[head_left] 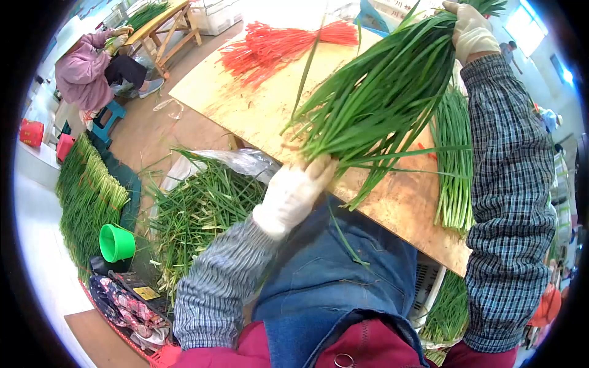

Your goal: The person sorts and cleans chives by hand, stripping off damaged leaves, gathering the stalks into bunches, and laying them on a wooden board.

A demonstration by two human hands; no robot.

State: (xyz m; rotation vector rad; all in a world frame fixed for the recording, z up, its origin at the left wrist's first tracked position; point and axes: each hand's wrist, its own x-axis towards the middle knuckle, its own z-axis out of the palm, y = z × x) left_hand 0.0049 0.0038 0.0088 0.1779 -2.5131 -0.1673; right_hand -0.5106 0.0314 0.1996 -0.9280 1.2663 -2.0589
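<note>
A large loose bunch of garlic chives (383, 92) is stretched between my two gloved hands above the wooden table. My right hand (471, 30), in a pale glove, is closed around the bunch at its upper right end. Closed at the lower left end, my left hand (289, 196) grips the chive leaves near the table's front edge. Several leaves hang free below the bunch, and one long blade sticks out to the right. Under my right forearm, another bunch of chives (454, 165) lies on the table (399, 190), its pale stems towards me.
Red ties (276, 49) lie spread at the table's back. Left of my legs, loose chive leaves (208, 211) fill a plastic-lined container. Beyond are a green bucket (116, 243) and rows of chives (92, 196). Another person (86, 70) sits by a wooden bench (156, 24).
</note>
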